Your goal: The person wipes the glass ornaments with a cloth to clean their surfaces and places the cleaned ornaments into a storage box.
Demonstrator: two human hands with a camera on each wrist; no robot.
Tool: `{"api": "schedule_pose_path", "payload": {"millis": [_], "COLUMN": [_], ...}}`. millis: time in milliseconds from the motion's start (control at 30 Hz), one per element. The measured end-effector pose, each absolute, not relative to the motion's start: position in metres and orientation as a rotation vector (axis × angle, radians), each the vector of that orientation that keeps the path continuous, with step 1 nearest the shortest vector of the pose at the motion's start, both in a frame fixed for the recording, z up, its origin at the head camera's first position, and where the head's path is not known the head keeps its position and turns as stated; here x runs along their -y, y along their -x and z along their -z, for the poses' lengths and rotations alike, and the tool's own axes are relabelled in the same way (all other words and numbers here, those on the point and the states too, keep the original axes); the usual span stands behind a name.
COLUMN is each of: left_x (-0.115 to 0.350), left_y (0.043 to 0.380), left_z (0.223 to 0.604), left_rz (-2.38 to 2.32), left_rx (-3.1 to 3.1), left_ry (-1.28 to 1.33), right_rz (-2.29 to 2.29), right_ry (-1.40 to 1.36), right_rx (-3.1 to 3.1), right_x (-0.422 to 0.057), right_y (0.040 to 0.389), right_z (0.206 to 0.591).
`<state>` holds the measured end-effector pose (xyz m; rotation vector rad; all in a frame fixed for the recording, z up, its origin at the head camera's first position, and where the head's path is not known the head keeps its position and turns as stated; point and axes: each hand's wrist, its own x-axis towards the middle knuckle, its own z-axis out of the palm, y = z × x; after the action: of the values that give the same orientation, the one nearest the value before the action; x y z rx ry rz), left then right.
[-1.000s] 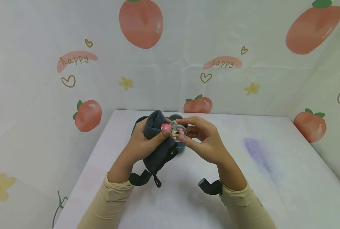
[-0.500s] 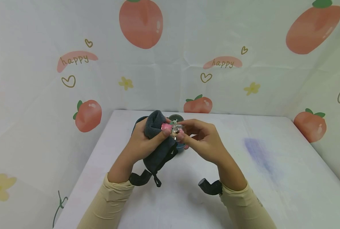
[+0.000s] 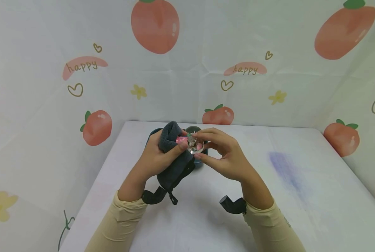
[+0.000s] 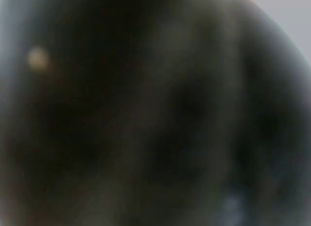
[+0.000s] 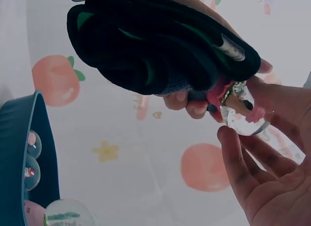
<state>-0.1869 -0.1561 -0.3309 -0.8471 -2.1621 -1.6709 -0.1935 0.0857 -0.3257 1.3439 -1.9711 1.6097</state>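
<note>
A small snow globe (image 3: 196, 145) with a clear ball and a pink base is held up over the table. My left hand (image 3: 156, 159) grips a dark grey-blue towel (image 3: 176, 169) and the globe's pink base, its thumb along the base. Around the clear ball, my right hand (image 3: 226, 155) has its thumb below and fingers above, fingertips touching the glass. The right wrist view shows the folded towel (image 5: 160, 56) beside the globe (image 5: 243, 125), with figures inside the ball. A dark blur fills most of the left wrist view.
Behind the hands stands a blue bin (image 5: 12, 138), mostly hidden in the head view. Several more globes show at it, including a larger clear one (image 5: 70, 214). A white table (image 3: 301, 210) spreads below, with a fruit-printed sheet behind.
My right fingers have shifted around the ball, closing in and then spreading again. The ball has turned and tipped slightly left. My left hand and the towel have barely moved.
</note>
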Motion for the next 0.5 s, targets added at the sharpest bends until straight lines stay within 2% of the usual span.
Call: {"api": "schedule_pose_path", "payload": {"millis": [500], "left_x": [0.1541], "left_y": [0.1846], "left_z": [0.3304], "left_rz": [1.722], "left_rx": [2.131], "left_ry": [0.840], "right_rz": [-1.761], "right_ry": [-1.203], "right_rx": [2.189], "right_x": [-0.0867], "right_y": [0.1925], "right_z": [0.3271]}}
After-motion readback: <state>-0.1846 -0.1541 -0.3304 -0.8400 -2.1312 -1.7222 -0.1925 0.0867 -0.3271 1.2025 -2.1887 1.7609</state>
